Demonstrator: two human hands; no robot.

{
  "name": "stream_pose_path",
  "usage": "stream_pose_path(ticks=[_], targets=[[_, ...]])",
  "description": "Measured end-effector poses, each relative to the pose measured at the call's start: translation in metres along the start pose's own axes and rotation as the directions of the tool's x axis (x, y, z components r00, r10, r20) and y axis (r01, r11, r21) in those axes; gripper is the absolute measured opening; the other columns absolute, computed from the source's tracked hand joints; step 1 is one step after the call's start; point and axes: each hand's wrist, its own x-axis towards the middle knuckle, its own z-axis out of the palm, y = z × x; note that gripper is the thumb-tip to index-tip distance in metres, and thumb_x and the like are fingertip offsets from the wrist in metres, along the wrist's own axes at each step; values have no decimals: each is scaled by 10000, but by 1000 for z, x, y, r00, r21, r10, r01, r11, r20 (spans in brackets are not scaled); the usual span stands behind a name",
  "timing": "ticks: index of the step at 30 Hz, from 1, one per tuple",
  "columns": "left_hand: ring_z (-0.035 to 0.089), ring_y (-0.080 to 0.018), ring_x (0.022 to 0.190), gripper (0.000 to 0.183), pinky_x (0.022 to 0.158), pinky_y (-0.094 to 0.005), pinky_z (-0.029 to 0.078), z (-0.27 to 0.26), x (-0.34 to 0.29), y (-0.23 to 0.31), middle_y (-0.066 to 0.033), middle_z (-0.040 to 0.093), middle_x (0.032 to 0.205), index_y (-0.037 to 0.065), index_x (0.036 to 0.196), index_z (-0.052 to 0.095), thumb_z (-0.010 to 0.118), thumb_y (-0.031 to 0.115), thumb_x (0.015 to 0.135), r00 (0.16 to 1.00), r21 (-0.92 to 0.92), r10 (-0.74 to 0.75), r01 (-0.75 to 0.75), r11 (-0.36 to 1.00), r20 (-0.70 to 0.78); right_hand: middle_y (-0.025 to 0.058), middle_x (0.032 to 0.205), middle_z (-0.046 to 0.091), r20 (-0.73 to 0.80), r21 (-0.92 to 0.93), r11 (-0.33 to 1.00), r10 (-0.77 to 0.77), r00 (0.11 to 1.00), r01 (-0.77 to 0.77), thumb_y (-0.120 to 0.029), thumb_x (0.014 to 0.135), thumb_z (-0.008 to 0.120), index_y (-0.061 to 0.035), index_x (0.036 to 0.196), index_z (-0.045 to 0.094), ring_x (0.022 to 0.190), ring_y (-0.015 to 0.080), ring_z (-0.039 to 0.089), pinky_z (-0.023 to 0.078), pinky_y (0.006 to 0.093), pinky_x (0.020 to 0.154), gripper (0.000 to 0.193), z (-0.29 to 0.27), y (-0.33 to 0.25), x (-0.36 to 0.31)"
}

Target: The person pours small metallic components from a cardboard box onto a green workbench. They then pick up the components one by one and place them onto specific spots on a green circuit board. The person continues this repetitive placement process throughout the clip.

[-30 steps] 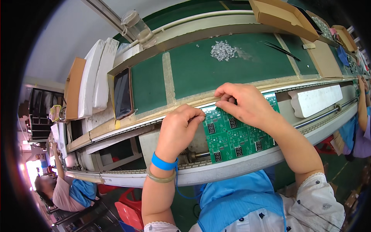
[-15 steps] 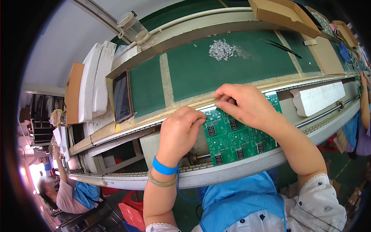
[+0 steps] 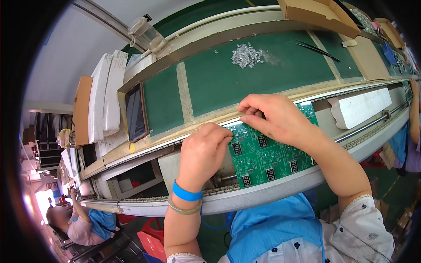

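Note:
A green circuit board point(image 3: 253, 163) with several black digit displays lies across the conveyor rails in front of me. My left hand point(image 3: 202, 148) is closed in a pinch at the board's far left corner; its fingertips hide whatever is between them. A blue wrist strap point(image 3: 187, 191) with a cord and a pale bangle point(image 3: 184, 207) circle my left wrist. My right hand point(image 3: 275, 117) hovers over the board's far edge, thumb and forefinger pinched close together. Anything in that pinch is too small to make out. Beyond my hands, a pile of small clear parts point(image 3: 247, 56) rests on the green bench top.
Black tweezers point(image 3: 318, 51) lie at the far right of the bench. A tablet point(image 3: 136, 112) and white foam slabs point(image 3: 105, 94) stand left. Cardboard box point(image 3: 319, 16) and plastic jug point(image 3: 147, 33) are at the back. A white block point(image 3: 360, 109) lies right of the board. Co-workers sit at both sides.
The whole view has shifted slightly. Both my hands keep their pinches at the board's far edge, with hardly any movement. The co-worker at the left has lowered an arm.

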Motion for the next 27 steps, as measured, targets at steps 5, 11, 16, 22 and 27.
stream_pose_path(ticks=[5, 11, 16, 22, 27], targets=[[651, -282, 770, 80, 653, -378, 524, 0, 0, 0, -75, 662, 828, 67, 855, 728, 711, 55, 778, 1000, -9, -19, 19, 1000, 13, 148, 796, 696, -51, 71, 997, -23, 998, 27, -169, 881, 653, -10, 988, 646, 716, 313, 670, 520, 386, 653, 191, 0, 4, 1], [648, -247, 742, 130, 650, -335, 507, -3, 0, 2, -98, 667, 831, 16, 888, 741, 732, -6, 760, 999, -44, -40, 41, 998, 27, 144, 788, 690, -259, -44, 998, 27, 966, -40, -192, 885, 646, -31, 948, 693, 693, 297, 660, 512, 371, 649, 178, -39, 6, 22], [649, -208, 725, 127, 637, -310, 499, -2, 0, -1, -93, 666, 822, 10, 904, 744, 731, -9, 779, 993, -143, -103, 111, 984, 61, 120, 878, 678, -253, -413, 911, -90, 963, -23, -154, 861, 684, -18, 971, 697, 784, 263, 648, 507, 360, 723, 176, -60, 31, 48], [646, -217, 712, 131, 639, -304, 499, -5, 0, -3, -99, 674, 838, 11, 933, 743, 710, 1, 806, 997, -178, -67, 74, 981, 47, 128, 892, 673, -215, -512, 858, -83, 973, -40, -184, 847, 686, -44, 936, 707, 853, 310, 654, 508, 411, 764, 167, -47, 33, 63], [644, -224, 710, 119, 635, -302, 499, -5, 0, -5, -105, 676, 837, 10, 940, 734, 698, 22, 827, 995, -178, -92, 99, 979, 49, 123, 881, 659, -228, -552, 831, -80, 970, -61, -180, 853, 670, -48, 916, 702, 852, 320, 649, 504, 422, 759, 150, -40, 34, 69]])
